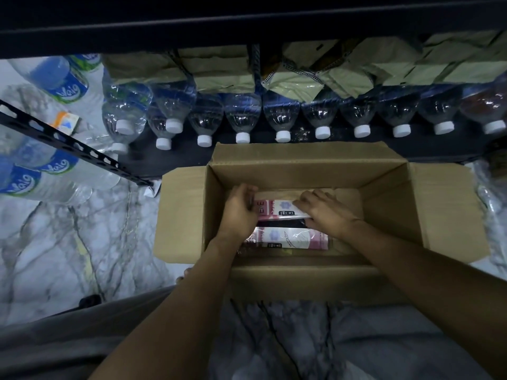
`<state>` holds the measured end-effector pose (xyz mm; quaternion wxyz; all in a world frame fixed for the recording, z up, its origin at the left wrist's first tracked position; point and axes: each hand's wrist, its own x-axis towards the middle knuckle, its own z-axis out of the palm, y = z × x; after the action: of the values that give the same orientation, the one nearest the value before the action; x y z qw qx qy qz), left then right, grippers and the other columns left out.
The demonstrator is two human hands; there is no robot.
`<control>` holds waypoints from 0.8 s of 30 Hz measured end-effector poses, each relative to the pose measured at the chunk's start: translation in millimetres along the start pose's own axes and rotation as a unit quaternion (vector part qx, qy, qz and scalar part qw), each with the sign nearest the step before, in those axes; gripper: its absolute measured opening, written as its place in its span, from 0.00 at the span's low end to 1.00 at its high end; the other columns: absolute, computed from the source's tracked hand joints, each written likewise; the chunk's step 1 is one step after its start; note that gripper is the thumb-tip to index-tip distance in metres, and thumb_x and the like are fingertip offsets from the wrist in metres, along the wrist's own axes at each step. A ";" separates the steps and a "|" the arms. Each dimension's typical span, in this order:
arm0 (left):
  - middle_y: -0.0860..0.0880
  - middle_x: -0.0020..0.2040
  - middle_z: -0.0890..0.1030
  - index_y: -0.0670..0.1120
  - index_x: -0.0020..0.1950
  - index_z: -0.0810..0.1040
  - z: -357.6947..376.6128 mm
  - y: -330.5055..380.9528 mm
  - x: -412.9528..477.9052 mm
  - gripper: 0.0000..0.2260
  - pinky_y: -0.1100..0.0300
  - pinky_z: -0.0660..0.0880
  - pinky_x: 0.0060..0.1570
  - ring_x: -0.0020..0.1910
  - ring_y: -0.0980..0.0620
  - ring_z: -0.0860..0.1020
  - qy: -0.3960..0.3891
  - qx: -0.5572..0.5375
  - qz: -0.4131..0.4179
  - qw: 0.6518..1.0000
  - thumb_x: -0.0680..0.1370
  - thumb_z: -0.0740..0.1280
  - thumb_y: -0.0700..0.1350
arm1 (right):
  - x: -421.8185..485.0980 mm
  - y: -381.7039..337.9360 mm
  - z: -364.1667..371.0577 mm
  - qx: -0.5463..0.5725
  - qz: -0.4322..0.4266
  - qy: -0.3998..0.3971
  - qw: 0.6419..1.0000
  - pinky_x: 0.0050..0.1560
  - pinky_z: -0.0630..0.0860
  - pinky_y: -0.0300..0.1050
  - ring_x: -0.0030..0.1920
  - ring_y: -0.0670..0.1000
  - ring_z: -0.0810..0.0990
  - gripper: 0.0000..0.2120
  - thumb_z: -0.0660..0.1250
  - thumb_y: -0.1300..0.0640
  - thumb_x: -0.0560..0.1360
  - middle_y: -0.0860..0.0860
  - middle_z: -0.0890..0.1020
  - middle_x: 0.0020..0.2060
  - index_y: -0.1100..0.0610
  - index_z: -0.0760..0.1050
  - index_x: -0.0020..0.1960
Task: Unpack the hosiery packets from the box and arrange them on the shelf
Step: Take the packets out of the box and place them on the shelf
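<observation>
An open cardboard box (310, 163) stands on the floor in front of a dark shelf (175, 157). Inside lie pink-and-white hosiery packets in clear wrap. My left hand (238, 209) grips the left end of the upper packet (277, 209), fingers curled round its edge. My right hand (326, 209) holds the same packet's right end, fingers over its top and thumb underneath. A second packet (288, 238) lies nearer to me in the box, partly under my left wrist.
A row of water bottles (241, 116) with white caps lies on the shelf behind the box, with olive-green packets (219, 69) above them. More bottles (55, 171) are piled at the left beyond a black perforated strut (68, 144). Marble floor surrounds the box.
</observation>
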<state>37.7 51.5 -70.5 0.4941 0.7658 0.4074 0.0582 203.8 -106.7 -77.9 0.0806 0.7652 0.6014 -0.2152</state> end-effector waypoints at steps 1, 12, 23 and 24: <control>0.44 0.56 0.77 0.43 0.57 0.77 -0.8 3.2 -0.9 0.14 0.52 0.73 0.64 0.57 0.46 0.77 0.009 0.010 0.012 1.000 0.74 0.66 0.30 | -0.8 -2.8 -2.4 -0.009 0.011 0.025 1.000 0.59 0.71 0.54 0.60 0.59 0.71 0.24 0.64 0.51 0.75 0.57 0.74 0.61 0.57 0.69 0.69; 0.46 0.61 0.70 0.42 0.59 0.73 -21.4 19.3 -18.2 0.16 0.63 0.68 0.64 0.58 0.49 0.74 0.105 0.002 0.059 0.993 0.73 0.65 0.31 | -7.3 -9.4 -24.5 -0.018 0.061 0.169 0.984 0.48 0.79 0.54 0.45 0.61 0.79 0.09 0.71 0.66 0.66 0.59 0.82 0.40 0.64 0.82 0.46; 0.41 0.65 0.70 0.40 0.66 0.68 -18.8 12.8 -25.9 0.28 0.50 0.69 0.67 0.64 0.42 0.72 -0.056 0.075 -0.059 0.994 0.70 0.75 0.42 | -78.1 7.1 -72.9 0.024 0.132 0.255 0.958 0.42 0.78 0.53 0.42 0.62 0.79 0.10 0.76 0.61 0.65 0.60 0.81 0.39 0.64 0.80 0.44; 0.40 0.66 0.69 0.40 0.67 0.68 -18.4 11.3 -26.8 0.28 0.50 0.68 0.68 0.65 0.41 0.71 -0.074 0.110 -0.060 0.989 0.71 0.75 0.44 | -84.1 7.8 -75.9 0.024 0.138 0.262 0.955 0.42 0.78 0.53 0.43 0.62 0.79 0.10 0.75 0.61 0.66 0.60 0.81 0.39 0.64 0.80 0.45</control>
<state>17.3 44.3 -43.7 0.4381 0.7922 0.4184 -0.0737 213.4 -154.2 24.8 -0.0694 0.8718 0.4848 -0.0086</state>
